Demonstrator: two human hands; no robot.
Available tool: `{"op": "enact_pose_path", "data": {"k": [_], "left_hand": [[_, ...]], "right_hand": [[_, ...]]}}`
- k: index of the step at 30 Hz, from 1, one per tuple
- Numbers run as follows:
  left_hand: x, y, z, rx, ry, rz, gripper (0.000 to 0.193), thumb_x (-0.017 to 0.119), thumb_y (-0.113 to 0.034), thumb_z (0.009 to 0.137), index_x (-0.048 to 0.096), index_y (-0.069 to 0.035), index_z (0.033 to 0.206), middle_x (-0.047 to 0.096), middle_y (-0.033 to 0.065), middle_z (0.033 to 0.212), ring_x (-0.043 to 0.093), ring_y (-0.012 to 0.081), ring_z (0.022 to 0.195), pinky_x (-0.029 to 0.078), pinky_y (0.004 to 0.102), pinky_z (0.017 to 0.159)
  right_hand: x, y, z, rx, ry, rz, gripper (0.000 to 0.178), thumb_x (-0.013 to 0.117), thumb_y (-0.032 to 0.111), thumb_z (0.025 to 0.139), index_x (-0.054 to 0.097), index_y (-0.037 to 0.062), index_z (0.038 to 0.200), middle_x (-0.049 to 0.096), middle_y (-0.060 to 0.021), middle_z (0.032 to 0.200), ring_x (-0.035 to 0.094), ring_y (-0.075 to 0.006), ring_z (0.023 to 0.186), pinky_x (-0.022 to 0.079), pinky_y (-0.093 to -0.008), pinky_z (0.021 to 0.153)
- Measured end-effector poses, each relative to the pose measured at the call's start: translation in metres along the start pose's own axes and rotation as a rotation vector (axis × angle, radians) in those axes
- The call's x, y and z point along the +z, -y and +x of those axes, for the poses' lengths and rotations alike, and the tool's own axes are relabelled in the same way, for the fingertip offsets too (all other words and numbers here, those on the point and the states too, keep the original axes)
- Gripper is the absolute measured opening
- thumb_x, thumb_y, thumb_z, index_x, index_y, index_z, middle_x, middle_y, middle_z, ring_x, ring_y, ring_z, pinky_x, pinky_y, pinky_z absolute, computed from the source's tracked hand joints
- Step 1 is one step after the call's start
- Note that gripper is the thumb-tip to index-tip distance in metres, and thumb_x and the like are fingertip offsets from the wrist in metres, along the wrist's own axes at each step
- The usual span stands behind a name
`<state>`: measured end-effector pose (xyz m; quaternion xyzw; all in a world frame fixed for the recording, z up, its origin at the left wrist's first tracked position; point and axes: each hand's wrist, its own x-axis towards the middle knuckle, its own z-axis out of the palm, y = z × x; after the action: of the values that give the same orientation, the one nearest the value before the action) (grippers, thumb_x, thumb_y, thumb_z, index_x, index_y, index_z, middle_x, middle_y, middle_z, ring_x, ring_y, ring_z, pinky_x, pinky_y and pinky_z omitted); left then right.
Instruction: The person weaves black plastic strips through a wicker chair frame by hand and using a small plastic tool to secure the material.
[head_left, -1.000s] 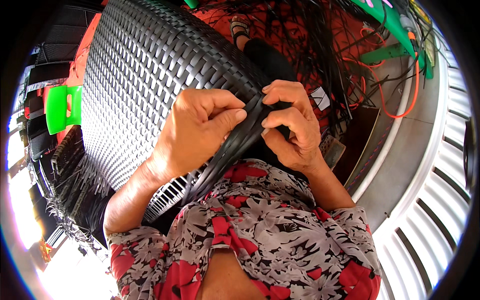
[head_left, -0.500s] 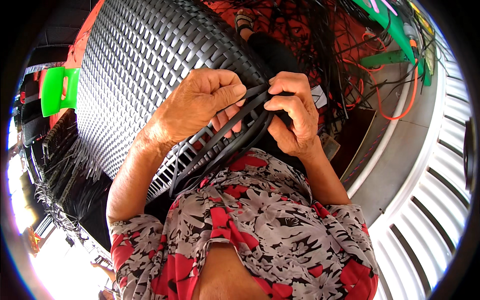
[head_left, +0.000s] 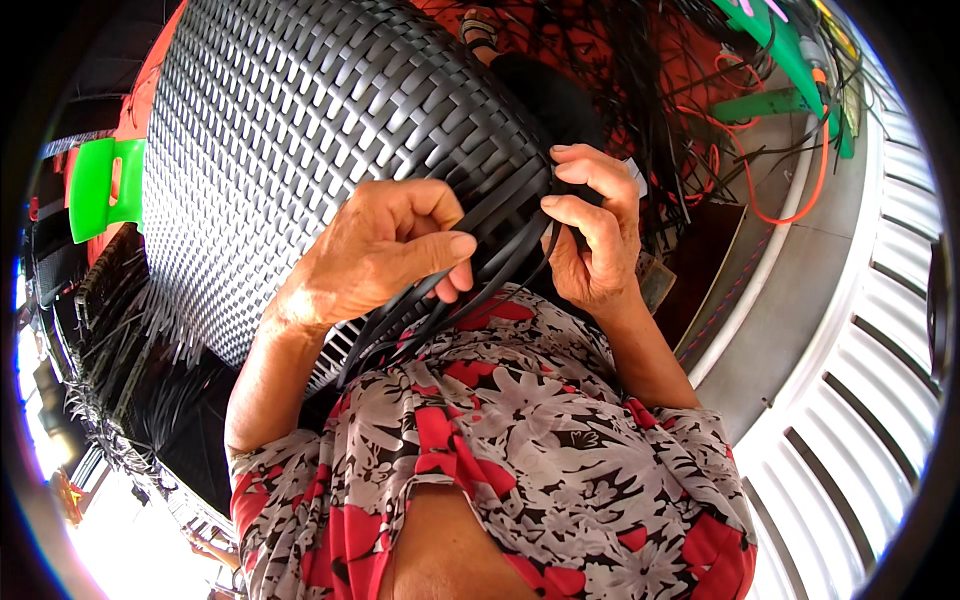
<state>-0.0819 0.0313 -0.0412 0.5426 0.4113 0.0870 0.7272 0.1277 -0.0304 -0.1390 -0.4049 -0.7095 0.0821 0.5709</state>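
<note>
Here, in the head view, we have the black woven panel (head_left: 330,110) slanting up in front of us, its near corner between our hands. Our left hand (head_left: 375,245) pinches a flat black strip (head_left: 505,200) between thumb and fingers; our right hand (head_left: 600,235) curls at the corner, and we cannot tell whether it grips anything. We should keep the strip untwisted, pull evenly and brace the corner.

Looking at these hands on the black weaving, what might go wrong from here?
The loose black strips between the left hand and right hand might twist or cross. Some lie close to the patterned top and could snag it. The scattered strips near the sandalled foot might tangle around it.
</note>
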Motion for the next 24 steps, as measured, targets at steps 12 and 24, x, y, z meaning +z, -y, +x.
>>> {"op": "enact_pose_path", "data": {"k": [12, 24], "left_hand": [[0.01, 0.031, -0.037, 0.084, -0.017, 0.196, 0.014, 0.063, -0.013, 0.093, 0.059, 0.0, 0.089, 0.046, -0.0037, 0.066, 0.039, 0.0033, 0.061, 0.032, 0.0242, 0.051], [0.001, 0.034, -0.095, 0.402, -0.232, 0.371, 0.015, 0.067, 0.005, 0.078, 0.059, 0.005, 0.091, 0.06, 0.0231, 0.12, 0.061, 0.032, 0.108, 0.047, 0.037, 0.091]], "right_hand": [[-0.031, 0.028, 0.024, -0.026, 0.064, -0.136, 0.016, 0.062, -0.007, 0.076, 0.064, -0.0037, 0.092, 0.065, -0.0145, 0.09, 0.064, -0.034, 0.088, 0.052, -0.0387, 0.074], [0.019, 0.079, 0.065, -0.182, 0.558, 0.072, 0.025, 0.075, 0.014, 0.073, 0.069, 0.0054, 0.096, 0.056, -0.0017, 0.08, 0.057, -0.0179, 0.074, 0.042, -0.0456, 0.091]]}}
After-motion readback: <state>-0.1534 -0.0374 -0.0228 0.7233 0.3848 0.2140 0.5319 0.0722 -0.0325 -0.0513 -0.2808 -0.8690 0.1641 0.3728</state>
